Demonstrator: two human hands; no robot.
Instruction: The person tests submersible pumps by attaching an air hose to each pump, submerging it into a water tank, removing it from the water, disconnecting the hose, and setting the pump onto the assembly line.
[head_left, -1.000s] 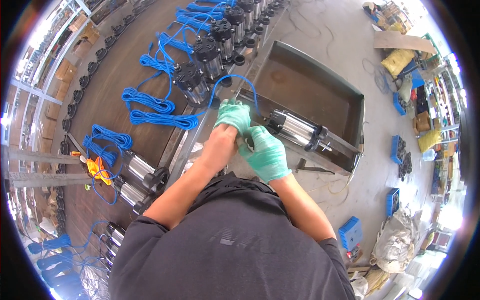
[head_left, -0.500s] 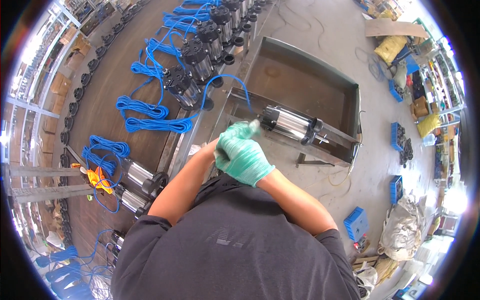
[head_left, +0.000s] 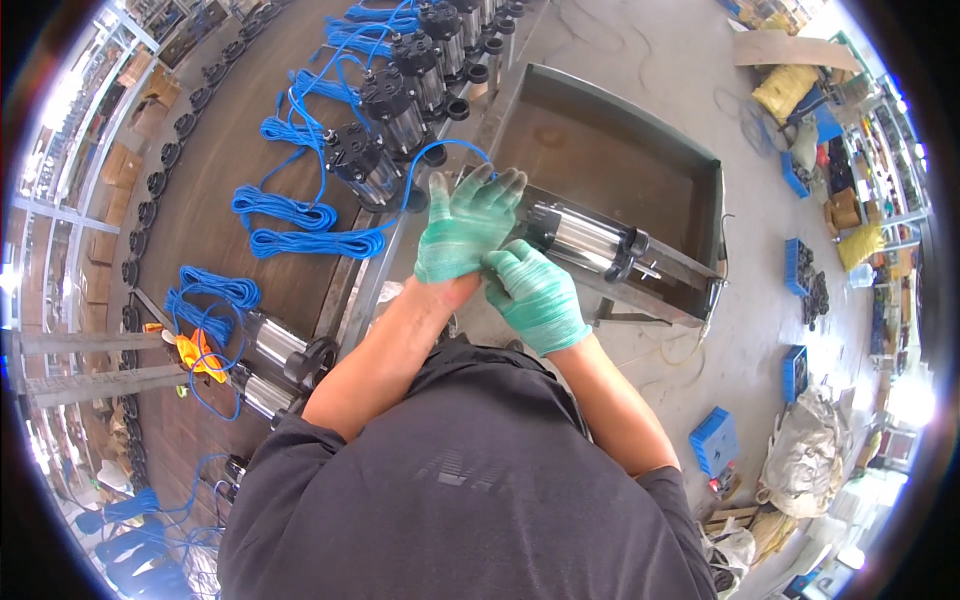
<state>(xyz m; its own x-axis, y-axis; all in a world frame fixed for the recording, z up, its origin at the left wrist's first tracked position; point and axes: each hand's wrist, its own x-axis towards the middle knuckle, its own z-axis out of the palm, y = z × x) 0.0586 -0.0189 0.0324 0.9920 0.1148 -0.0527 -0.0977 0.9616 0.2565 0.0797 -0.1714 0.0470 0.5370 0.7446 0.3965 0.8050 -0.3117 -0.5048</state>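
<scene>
My left hand point(head_left: 465, 225) is raised palm down in a green knit glove with greyish fingertips, its fingers spread and nothing in them. Beside its wrist, my right hand point(head_left: 535, 300), in a matching glove, has its fingers curled closed at the cuff of the left glove point(head_left: 450, 268). Just beyond my hands, a steel cylindrical pump point(head_left: 585, 240) with black ends lies across the rails of a metal trough point(head_left: 610, 150). A blue cable point(head_left: 455, 145) arcs over from the left and passes behind my left fingers.
On the dark bench point(head_left: 220, 150) at left stand several upright pumps point(head_left: 362, 165) with coiled blue cables point(head_left: 315, 243). More pumps point(head_left: 275, 345) lie nearer, by an orange cloth point(head_left: 200, 357). Blue bins point(head_left: 714, 443) and sacks point(head_left: 810, 450) sit on the floor at right.
My hands, clasped together before, have moved apart. The left has gone up and spread its fingers; the right has shifted right and down to the left glove's cuff.
</scene>
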